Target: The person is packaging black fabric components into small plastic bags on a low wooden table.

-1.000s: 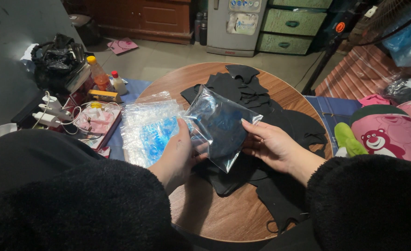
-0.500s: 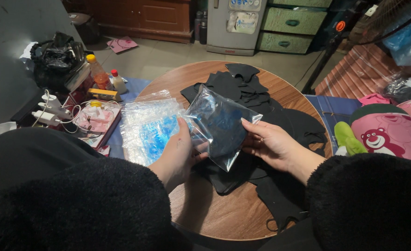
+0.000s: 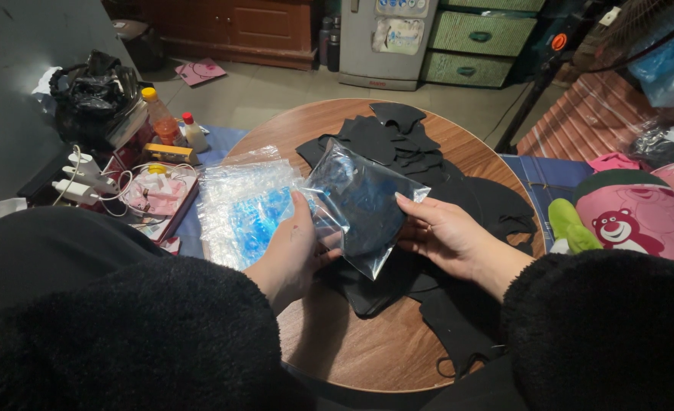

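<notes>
Both hands grip one clear plastic bag [image 3: 364, 205] with dark contents, held above the round wooden table [image 3: 367, 350]: left hand [image 3: 295, 255] pinching its lower left edge, right hand [image 3: 444, 236] its right edge. Stack of empty clear bags [image 3: 242, 202] lies just left. Black fabric pieces [image 3: 398, 141] lie behind. Pink bear-printed container [image 3: 634, 217] sits far right.

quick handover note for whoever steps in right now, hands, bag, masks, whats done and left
Left hand and right hand both hold one clear plastic bag with a dark item inside, above the round wooden table.
Stack of empty clear bags lies on the table's left edge.
Loose black fabric pieces lie spread across the table.
Done: this piece looks bagged.
Left: the loose pieces are unbagged.
</notes>
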